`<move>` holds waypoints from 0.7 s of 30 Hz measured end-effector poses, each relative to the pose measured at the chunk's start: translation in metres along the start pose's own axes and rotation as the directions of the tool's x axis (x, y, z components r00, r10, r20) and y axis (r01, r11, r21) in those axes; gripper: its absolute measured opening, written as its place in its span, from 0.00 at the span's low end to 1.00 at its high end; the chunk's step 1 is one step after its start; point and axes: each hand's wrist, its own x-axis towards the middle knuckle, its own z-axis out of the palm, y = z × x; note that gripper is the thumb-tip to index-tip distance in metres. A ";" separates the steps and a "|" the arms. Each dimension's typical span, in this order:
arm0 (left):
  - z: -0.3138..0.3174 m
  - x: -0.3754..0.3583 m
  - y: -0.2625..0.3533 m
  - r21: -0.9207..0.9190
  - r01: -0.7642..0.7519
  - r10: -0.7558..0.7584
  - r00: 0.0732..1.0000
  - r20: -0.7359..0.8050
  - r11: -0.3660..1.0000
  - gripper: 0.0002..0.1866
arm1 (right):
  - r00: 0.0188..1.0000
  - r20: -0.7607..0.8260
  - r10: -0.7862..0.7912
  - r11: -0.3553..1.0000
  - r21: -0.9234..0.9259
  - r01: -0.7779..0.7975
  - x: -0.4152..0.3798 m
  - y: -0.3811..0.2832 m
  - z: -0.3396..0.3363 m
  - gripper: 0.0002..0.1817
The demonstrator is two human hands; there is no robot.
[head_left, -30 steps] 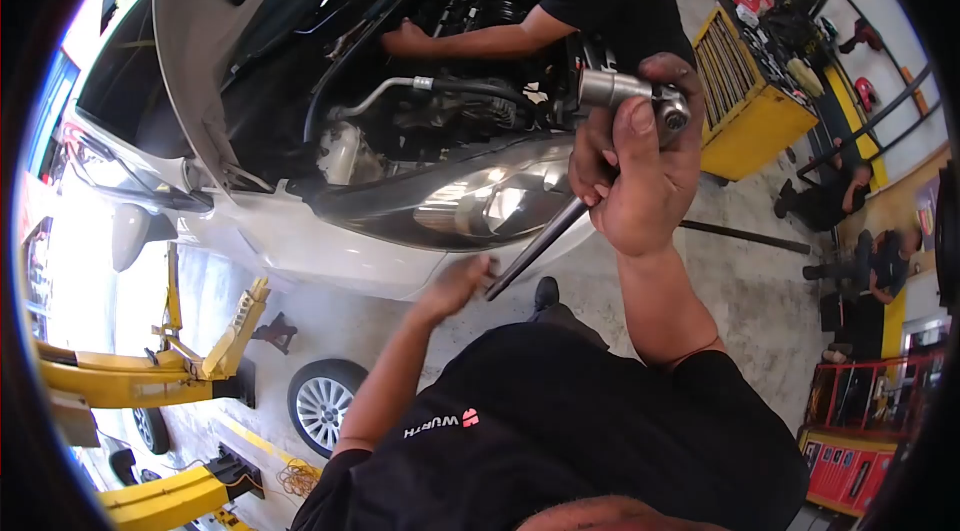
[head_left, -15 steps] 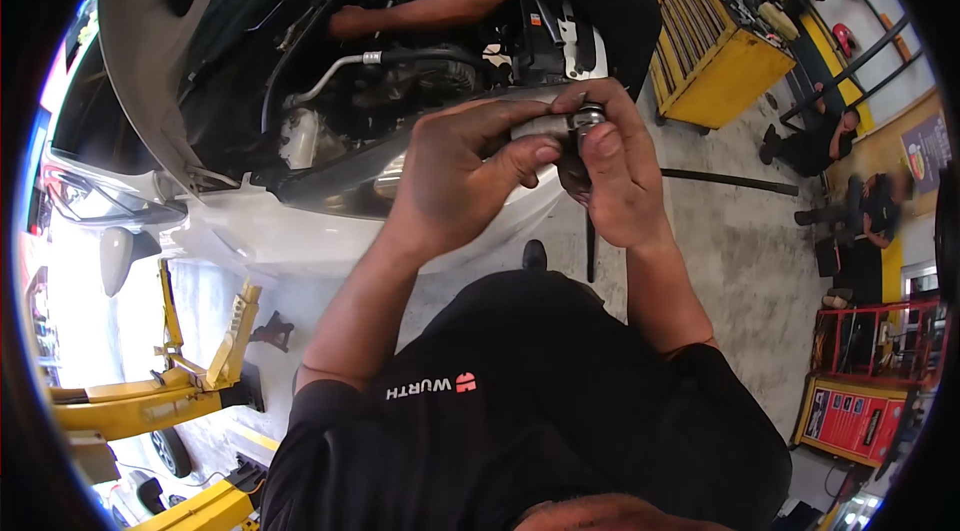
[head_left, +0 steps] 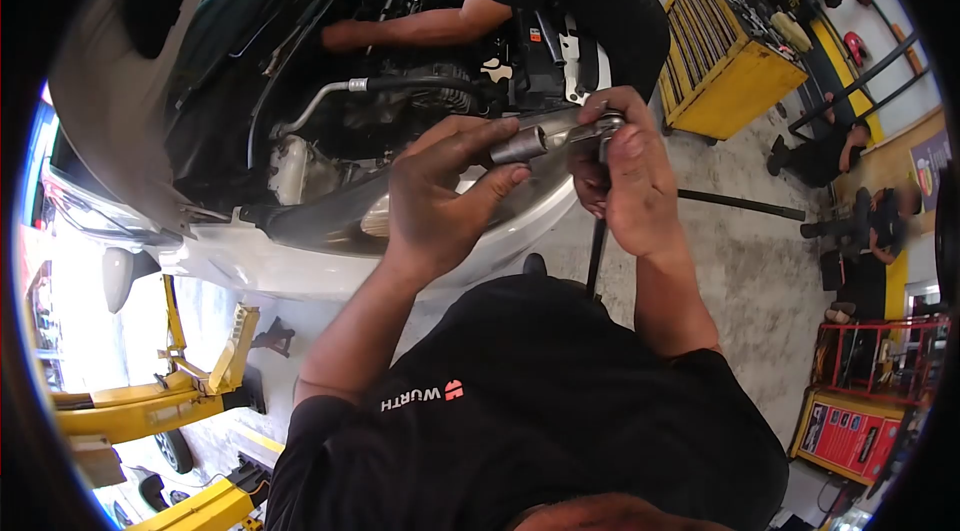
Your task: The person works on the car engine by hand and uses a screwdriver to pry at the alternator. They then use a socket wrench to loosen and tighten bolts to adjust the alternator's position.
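Note:
Between the thumb and fingers of my left hand (head_left: 440,191) is a metal socket (head_left: 518,146), its open end facing right. My right hand (head_left: 637,176) is closed around the head of a ratchet (head_left: 609,121), whose dark handle hangs down below the palm. A small gap separates the socket from the ratchet head. Both hands are raised in front of the white car's fender (head_left: 330,266), beside the open engine bay (head_left: 400,126).
A co-worker's arm (head_left: 430,29) reaches into the engine bay. To the right stands a yellow tool cabinet (head_left: 735,81) with tools on top. A yellow lift arm (head_left: 150,406) is at lower left. Two people (head_left: 825,146) are by the right wall.
My hands have moved apart. The socket, close against the ratchet head before, is now away from it in my left hand. The view has shifted slightly.

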 end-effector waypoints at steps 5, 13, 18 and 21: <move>0.008 0.015 -0.018 0.073 -0.080 0.083 0.996 -0.041 0.994 0.21 | 0.998 0.061 0.003 1.000 -0.030 -0.001 0.025 0.017 -0.009 0.27; 0.015 0.035 -0.039 0.170 -0.121 0.128 0.991 -0.034 0.978 0.21 | 0.994 0.090 0.064 0.993 0.094 -0.072 0.050 0.036 -0.024 0.27; 0.017 0.039 -0.057 0.104 -0.122 0.134 0.984 -0.115 0.987 0.21 | 0.990 0.135 0.046 0.997 0.054 -0.053 0.065 0.039 -0.030 0.27; 0.015 0.046 -0.067 0.234 -0.256 0.292 0.947 -0.135 0.938 0.22 | 0.982 0.163 0.092 0.995 0.027 -0.097 0.074 0.040 -0.032 0.27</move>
